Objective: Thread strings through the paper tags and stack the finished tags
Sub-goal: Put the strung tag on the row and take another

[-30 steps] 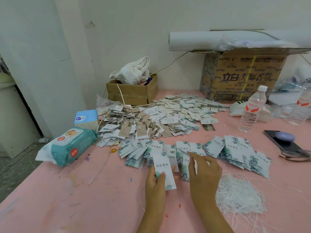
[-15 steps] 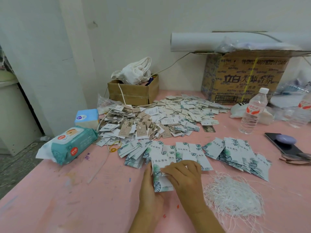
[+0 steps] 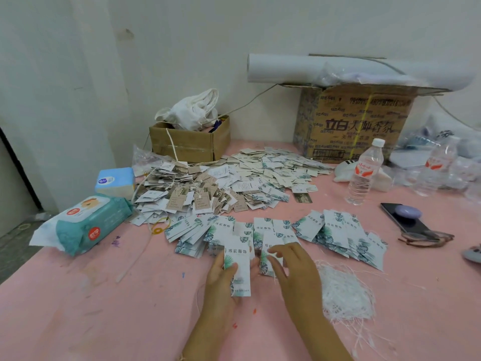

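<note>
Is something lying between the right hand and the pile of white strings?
Nothing visible does. The white strings lie directly to the right of the right hand on the pink table. The left hand holds a tag.

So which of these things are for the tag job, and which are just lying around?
For the job: leaf-print tag in the left hand, spread leaf-print tags, white strings, heap of strung tags.
Lying about: wet wipes pack, water bottle, phone, tissue pack.
</note>
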Action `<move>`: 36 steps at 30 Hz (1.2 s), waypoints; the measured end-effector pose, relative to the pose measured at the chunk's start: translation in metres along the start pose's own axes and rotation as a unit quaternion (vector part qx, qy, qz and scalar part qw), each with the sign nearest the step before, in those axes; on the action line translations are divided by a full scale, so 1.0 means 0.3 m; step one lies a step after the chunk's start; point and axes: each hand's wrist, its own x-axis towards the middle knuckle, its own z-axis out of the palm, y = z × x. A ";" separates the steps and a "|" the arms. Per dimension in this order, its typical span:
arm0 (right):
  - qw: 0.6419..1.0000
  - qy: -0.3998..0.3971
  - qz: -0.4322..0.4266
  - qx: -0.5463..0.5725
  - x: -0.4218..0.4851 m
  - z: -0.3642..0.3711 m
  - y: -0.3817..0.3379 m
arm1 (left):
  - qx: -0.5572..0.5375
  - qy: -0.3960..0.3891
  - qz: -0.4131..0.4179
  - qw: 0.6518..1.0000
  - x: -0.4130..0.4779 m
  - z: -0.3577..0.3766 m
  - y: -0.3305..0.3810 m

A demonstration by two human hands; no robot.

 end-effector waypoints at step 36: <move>0.946 0.004 0.177 0.271 -0.026 -0.064 0.027 | 0.321 -0.078 0.058 0.942 -0.039 0.009 -0.032</move>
